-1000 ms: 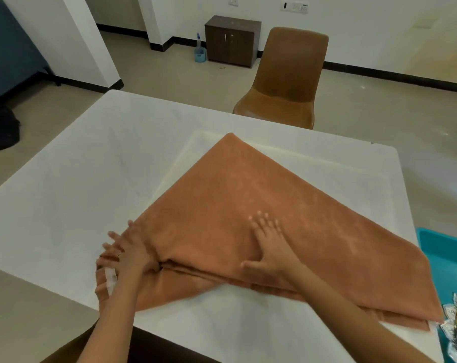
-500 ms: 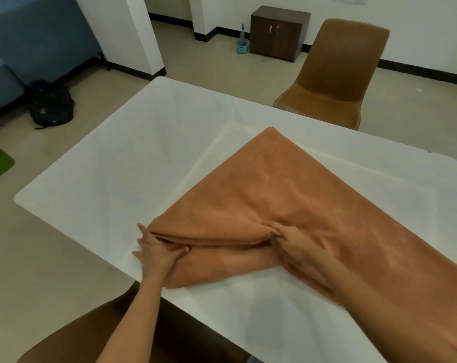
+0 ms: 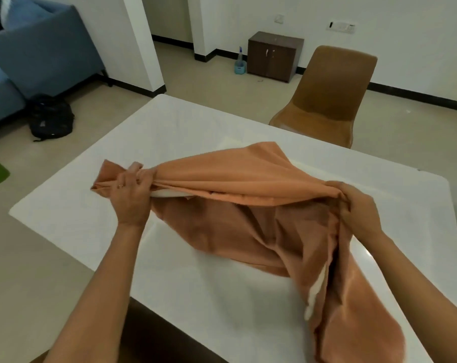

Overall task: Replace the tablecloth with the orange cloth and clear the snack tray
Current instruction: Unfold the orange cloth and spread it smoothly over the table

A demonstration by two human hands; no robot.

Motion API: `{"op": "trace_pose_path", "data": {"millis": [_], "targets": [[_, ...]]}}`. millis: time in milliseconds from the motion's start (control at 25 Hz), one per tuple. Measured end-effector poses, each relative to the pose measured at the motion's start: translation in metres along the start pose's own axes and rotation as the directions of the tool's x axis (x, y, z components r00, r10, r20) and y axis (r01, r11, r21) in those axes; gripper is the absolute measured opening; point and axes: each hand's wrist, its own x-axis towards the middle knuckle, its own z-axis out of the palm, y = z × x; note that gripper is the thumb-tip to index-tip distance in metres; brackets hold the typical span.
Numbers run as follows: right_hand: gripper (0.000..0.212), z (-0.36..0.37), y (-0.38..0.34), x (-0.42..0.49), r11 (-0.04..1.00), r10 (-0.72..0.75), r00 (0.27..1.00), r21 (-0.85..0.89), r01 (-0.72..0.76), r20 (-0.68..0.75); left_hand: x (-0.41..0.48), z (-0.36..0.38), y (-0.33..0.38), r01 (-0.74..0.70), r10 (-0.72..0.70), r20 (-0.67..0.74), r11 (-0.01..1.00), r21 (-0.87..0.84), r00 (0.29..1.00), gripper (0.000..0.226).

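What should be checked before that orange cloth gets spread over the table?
1. Left hand grips the orange cloth: ok.
2. Right hand grips its other end: ok.
3. Cloth opened out flat: not ok; it is bunched and hangs in folds between the hands.
4. Cloth lifted off the table: not ok; its lower part lies on the top.
5. Old tablecloth removed: cannot tell; pale fabric peeks from under the orange.
6. Chair apart from the cloth: ok.
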Motion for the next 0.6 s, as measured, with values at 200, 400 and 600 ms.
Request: {"op": "trace_pose_path", "data": {"millis": [200,400,600], "targets": [[0.085,0.031,0.012,-0.086,0.999,0.008,0.885,0.044,-0.032,0.465,-0.158,-0.017,-0.029,-0.335,0.437,0.350,0.888,-0.314,0.829,0.058],[0.140,0.092,0.009,-0.166,0.786,0.611,0.696,-0.392,-0.478,0.377,-0.187,-0.023,-0.039,-0.041,0.211,0.708,0.968,-0.249,0.674,0.087],[0.105,0.089,0.018,-0.121,0.834,0.518,0.803,-0.384,-0.397,0.295,-0.140,-0.006,0.000,-0.024,0.161,0.750,0.981,-0.190,0.642,0.071]]}}
